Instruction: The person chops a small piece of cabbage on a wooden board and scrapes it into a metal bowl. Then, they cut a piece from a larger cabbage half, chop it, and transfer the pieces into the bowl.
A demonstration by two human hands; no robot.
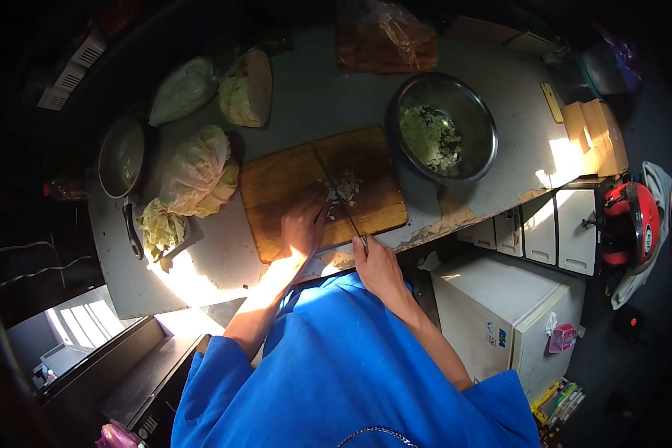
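My right hand point(375, 261) is wrapped round the handle of a knife at the front edge of the wooden cutting board point(284, 183). The knife's blade point(349, 216) points away from me across the board. Small chopped pale pieces point(346, 187) lie beside the blade. Left of the knife, my left hand point(304, 224) rests over the board with its fingers bent near the pieces; what they hold, if anything, is hidden. Behind the board to the right, a metal bowl point(484, 142) holds chopped pale green pieces point(429, 138).
Cabbages point(198, 168) point(246, 89), loose leaves point(160, 230), a plastic bag point(185, 89) and a pan point(121, 157) stand at the left. A bagged reddish block point(387, 41) is at the back. Cardboard point(596, 138) lies right; a white fridge point(500, 299) stands below the table.
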